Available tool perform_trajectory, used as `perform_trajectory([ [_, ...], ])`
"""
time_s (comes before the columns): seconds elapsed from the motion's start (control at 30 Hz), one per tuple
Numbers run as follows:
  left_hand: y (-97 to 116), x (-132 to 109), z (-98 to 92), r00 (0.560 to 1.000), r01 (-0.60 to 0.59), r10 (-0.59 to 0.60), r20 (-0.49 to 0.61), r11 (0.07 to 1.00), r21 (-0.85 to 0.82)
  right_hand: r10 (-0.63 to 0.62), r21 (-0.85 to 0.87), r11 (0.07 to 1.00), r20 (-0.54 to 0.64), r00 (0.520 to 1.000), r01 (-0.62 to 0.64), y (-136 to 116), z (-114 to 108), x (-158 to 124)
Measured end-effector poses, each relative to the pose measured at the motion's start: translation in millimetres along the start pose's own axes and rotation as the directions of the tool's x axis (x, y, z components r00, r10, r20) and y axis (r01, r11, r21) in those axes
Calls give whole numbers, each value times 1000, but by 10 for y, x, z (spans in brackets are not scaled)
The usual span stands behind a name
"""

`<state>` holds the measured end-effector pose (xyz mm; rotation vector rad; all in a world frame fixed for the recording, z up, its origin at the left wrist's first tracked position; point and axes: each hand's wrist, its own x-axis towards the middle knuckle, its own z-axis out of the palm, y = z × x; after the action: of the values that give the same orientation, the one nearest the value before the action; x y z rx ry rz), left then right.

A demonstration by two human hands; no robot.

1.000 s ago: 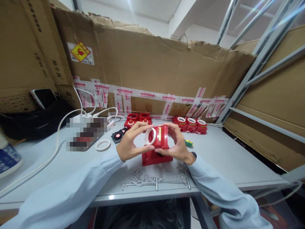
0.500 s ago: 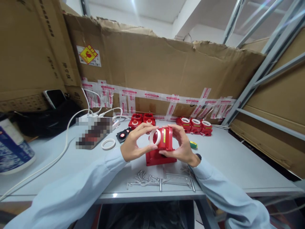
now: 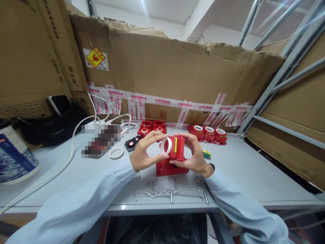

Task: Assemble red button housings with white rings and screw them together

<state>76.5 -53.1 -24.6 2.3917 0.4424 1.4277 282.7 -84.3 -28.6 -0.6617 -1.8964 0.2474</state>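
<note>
Above the middle of the table, my right hand [image 3: 195, 155] grips a red box-shaped housing [image 3: 179, 153] with a yellow label, its thumb below and fingers over the top. The housing is tilted so its round opening faces left. At that opening sits a white ring [image 3: 162, 145]; my left hand [image 3: 142, 153] curves around it, with fingertips on the upper edge and thumb on the lower. I cannot tell how deep the ring sits. Just beneath, a red base part [image 3: 169, 168] rests on the table, partly covered by the housing and right hand.
Screws [image 3: 152, 187] and metal pins [image 3: 172, 196] lie near the front edge. A loose white ring [image 3: 116, 153] and black part [image 3: 132, 143] are at left. Red units [image 3: 208, 135] line the back, near a green-handled tool [image 3: 207, 154]. A white cable [image 3: 72, 142] crosses the left side.
Hands, ring and housing keep almost the same pose. The whole view has shifted very slightly.
</note>
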Motion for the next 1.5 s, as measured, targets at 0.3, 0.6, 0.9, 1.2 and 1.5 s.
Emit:
perform_trajectory([
  [0.3,-8,0,-6,999,-30,30,-10,999,14,2,-3,1000,-1,1000,-2,5,0,-1],
  [0.6,9,-7,-29,992,-106,105,70,994,7,126,137,982,43,991,-131,-21,-31,6],
  [0.9,15,-29,-14,966,-191,186,180,981,12,479,303,798,205,854,-520,-54,-12,71],
  [1.2,9,-32,-9,960,-167,158,231,986,18,547,392,700,244,801,-597,-45,-4,84],
  [1.5,103,-20,-21,988,5,-12,155,999,47,541,362,729,216,813,-581,-77,-12,87],
])
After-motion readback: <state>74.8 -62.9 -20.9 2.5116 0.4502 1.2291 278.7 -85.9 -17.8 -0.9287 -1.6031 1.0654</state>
